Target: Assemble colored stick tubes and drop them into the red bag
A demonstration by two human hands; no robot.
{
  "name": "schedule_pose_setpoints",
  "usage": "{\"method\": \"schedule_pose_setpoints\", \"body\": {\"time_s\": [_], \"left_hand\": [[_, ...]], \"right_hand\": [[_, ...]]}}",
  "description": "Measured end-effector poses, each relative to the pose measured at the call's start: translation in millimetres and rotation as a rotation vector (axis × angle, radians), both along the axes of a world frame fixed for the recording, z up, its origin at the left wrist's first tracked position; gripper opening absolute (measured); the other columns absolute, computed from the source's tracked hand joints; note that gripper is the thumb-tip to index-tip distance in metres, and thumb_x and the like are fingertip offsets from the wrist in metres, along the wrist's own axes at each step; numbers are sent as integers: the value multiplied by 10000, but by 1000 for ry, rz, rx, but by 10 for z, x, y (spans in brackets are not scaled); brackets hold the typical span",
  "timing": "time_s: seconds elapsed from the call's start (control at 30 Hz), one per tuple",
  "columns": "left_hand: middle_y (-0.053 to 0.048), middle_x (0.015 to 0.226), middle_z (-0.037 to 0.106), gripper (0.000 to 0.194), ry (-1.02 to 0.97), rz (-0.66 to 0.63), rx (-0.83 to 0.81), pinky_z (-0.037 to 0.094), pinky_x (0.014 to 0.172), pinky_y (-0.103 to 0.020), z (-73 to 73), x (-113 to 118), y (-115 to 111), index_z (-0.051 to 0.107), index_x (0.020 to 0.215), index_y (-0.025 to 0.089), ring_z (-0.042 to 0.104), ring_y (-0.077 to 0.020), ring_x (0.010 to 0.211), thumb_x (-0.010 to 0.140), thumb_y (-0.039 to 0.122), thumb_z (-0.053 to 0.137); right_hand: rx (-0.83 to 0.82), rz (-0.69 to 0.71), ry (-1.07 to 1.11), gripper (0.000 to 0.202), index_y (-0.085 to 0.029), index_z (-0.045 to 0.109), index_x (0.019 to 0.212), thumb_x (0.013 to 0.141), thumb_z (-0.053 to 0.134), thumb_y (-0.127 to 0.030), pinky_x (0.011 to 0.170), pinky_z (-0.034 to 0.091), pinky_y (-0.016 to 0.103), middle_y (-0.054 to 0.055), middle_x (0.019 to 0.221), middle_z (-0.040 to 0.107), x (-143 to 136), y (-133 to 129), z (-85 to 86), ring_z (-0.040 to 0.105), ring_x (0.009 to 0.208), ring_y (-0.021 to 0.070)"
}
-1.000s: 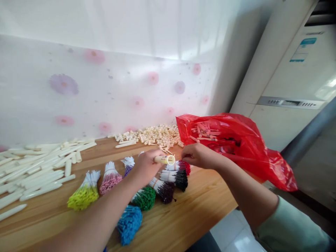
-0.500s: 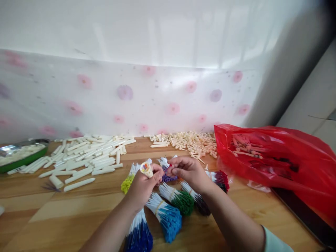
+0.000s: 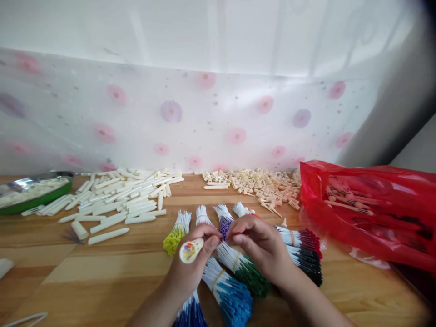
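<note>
My left hand (image 3: 194, 259) is closed round a cream tube (image 3: 190, 251) whose round end, with colourful bits inside, faces me. Close beside it, my right hand (image 3: 260, 240) pinches a small red tip (image 3: 237, 234); the rest of that piece is hidden by the fingers. Under and around both hands lie bundles of white sticks with coloured ends: yellow (image 3: 175, 236), purple (image 3: 225, 225), green (image 3: 254, 277), light blue (image 3: 235, 299), dark blue (image 3: 191, 313), dark red (image 3: 308, 241) and black (image 3: 308, 265).
Cream tubes (image 3: 129, 200) are heaped at the left, near a green-rimmed bowl (image 3: 44, 199). Small cream pegs (image 3: 262, 181) lie in a pile at the back. A red plastic bag (image 3: 374, 227) with pale pieces stands at the right. Flowered sheeting (image 3: 204, 118) covers the lower wall.
The view has shifted, so the bag sits farther right. Both hands appear lower, and the tube's open end has tilted down towards me. The black bundle now shows past my right hand.
</note>
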State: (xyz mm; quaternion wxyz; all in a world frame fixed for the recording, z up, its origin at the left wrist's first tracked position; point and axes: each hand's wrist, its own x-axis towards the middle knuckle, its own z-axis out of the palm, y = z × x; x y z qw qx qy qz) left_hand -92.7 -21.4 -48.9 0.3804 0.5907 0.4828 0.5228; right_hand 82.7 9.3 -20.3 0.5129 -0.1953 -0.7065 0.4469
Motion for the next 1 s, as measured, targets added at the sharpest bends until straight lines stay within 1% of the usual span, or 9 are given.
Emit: {"method": "schedule_pose_setpoints", "body": {"time_s": [0.13,0.2,0.27,0.37,0.47,0.57,0.7,0.87,1.0], "left_hand": [[15,595,545,238,92,194,54,374,557,-235,70,-10,50,583,643,179,506,-145,585,807,349,553],[24,592,522,212,104,206,88,356,533,-228,79,-16,54,555,619,183,478,-134,562,784,315,565],[22,642,532,155,126,174,120,358,546,-224,70,-24,47,548,643,186,478,-132,587,759,282,591],[17,714,533,106,155,104,169,377,603,-230,39,-39,40,545,691,194,491,-139,651,758,252,603],[16,727,514,105,181,52,208,384,649,-242,17,-41,44,543,695,197,492,-146,686,764,236,613],[11,720,503,106,207,26,243,383,658,-255,13,-24,48,547,687,197,490,-151,689,771,224,606],[10,714,499,106,237,10,270,380,654,-259,19,0,38,543,677,196,488,-152,690,774,172,578],[11,720,502,118,241,3,258,380,650,-256,24,19,36,527,675,194,488,-151,693,780,182,579],[8,720,503,120,239,-14,252,384,649,-256,14,26,41,534,677,196,491,-152,697,793,173,549]], "right_hand": [[261,-268,94,183,-213,604,936,843,557,-63,710,512,308,40,841,659,235,-301,198,631,821,175],[332,-378,178,178,-206,608,972,840,574,-91,738,526,352,58,876,666,320,-443,268,639,819,196],[414,-429,193,167,-219,616,990,840,599,-148,746,538,380,50,853,674,370,-534,302,649,786,203],[516,-364,21,238,-251,611,1031,813,640,-159,721,559,383,35,809,691,390,-577,322,661,786,214],[494,-334,-108,303,-281,601,1050,792,659,-133,692,581,371,47,811,713,361,-578,364,671,815,230],[434,-314,-136,371,-303,591,1044,749,696,-105,638,596,330,40,808,727,304,-588,429,683,786,226],[383,-304,-161,443,-321,583,1060,716,718,-77,665,601,316,23,827,729,230,-607,462,689,782,212],[470,-343,-167,522,-338,570,1143,721,702,-58,691,600,347,17,860,732,188,-598,413,695,797,214],[469,-355,-157,505,-316,583,1133,719,702,-52,678,603,324,26,851,731,195,-587,415,697,796,208]]}}
